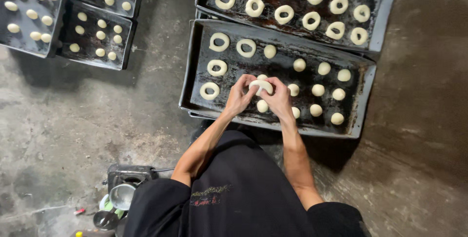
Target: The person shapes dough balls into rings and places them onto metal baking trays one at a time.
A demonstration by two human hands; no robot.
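Seen from above, a person in black crouches on a concrete floor over a dark tray. The left hand and right hand meet above the tray's near edge, fingers closed together around one dough piece. On the tray, dough rings lie to the left and dough balls to the right. A second tray beyond holds only rings.

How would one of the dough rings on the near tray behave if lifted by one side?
Probably floppy: the dough piece bends under both hands, left hand and right hand. A dough ring on the near tray would likely sag or stretch out of shape. It seems light, and possibly sticky.
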